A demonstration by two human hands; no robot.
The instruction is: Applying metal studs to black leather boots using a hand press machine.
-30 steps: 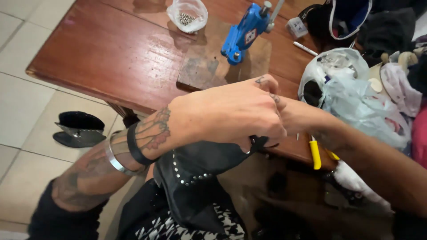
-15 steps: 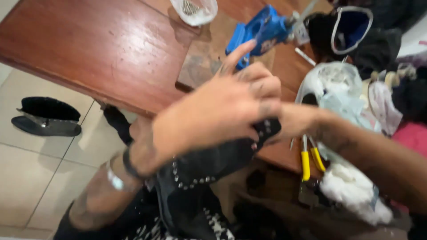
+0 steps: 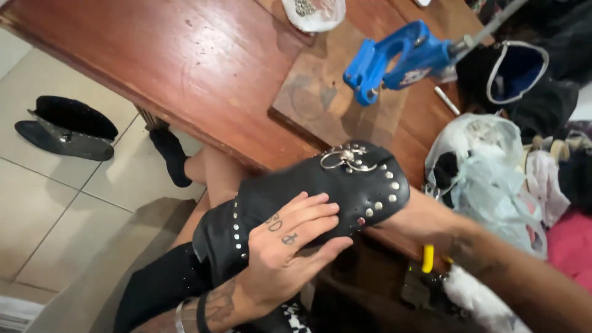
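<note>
A black leather boot (image 3: 320,191) with silver studs and metal rings lies tilted across my lap, its ringed end at the edge of the wooden table (image 3: 185,68). My left hand (image 3: 290,246) lies flat against its side with the fingers together, holding it. My right forearm (image 3: 425,219) comes in from the lower right and meets the studded end of the boot. The right hand itself is hidden in or behind the boot.
On the table are a blue hand press (image 3: 401,58) on a worn wooden board (image 3: 320,102), a clear bowl of metal bits (image 3: 311,9), a white plastic bag (image 3: 487,166) and a dark bag (image 3: 518,74). Yellow-handled pliers (image 3: 427,258) hang below the edge. A second boot (image 3: 65,126) lies on the tiled floor.
My left hand has slid from the top of the boot down to its side. The boot has turned, so its studs and rings now show. The view has moved closer.
</note>
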